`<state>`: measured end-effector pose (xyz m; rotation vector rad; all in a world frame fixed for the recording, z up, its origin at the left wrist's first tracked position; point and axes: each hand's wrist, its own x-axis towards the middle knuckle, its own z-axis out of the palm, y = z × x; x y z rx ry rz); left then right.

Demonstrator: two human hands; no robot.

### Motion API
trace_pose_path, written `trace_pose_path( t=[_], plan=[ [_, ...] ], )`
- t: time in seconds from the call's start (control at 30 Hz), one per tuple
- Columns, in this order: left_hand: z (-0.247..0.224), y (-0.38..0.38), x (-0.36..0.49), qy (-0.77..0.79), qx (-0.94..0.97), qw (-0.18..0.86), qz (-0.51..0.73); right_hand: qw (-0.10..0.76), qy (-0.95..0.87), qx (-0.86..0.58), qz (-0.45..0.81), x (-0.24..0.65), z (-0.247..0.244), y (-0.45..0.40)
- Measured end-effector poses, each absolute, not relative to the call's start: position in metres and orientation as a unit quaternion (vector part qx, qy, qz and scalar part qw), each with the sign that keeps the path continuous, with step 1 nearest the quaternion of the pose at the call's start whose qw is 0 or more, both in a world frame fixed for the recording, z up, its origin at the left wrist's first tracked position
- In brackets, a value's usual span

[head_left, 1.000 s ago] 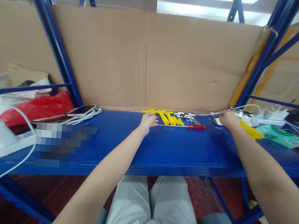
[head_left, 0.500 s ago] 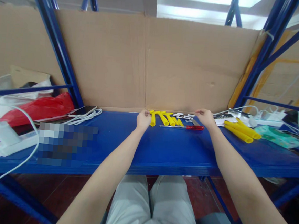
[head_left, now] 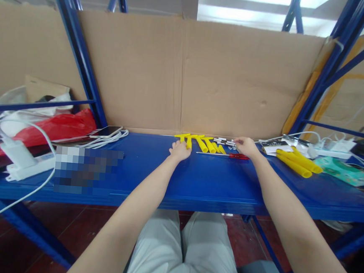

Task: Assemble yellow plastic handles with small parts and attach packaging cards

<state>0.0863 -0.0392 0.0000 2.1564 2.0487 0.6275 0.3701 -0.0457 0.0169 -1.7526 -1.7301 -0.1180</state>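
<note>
My left hand [head_left: 180,150] rests at the left end of a row of yellow plastic parts, its fingers around the stem of a yellow T-shaped tube [head_left: 182,136]. More yellow tubes [head_left: 202,144] lie beside it to the right, with short yellow pieces [head_left: 221,149] at the end. My right hand [head_left: 247,147] is at the right end of several black-and-white rods [head_left: 224,141], its fingers bent together; what is between them, if anything, is hidden. Just below that hand lies a screwdriver with a red handle [head_left: 239,156], its shaft pointing left.
Longer yellow tubes [head_left: 298,162] and a green packet [head_left: 343,171] lie on the right of the blue shelf [head_left: 206,182]. At left are a phone [head_left: 108,131], white cables, a power strip [head_left: 30,167] and a red bag [head_left: 59,127]. Cardboard [head_left: 237,77] stands behind.
My left hand has come nearer, and a yellow T-shaped tube now shows at its fingers, left of the others. My right hand has moved slightly left and down, toward the rods and screwdriver handle.
</note>
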Motion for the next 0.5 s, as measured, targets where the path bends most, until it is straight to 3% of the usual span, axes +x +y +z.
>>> trace_pose_path(
  t=[0.5],
  plan=[
    [-0.0037,-0.0392,0.0867,0.672,0.713,0.050,0.193,0.328,-0.676,-0.658,-0.046,0.3661,0.0167,-0.0450]
  ],
)
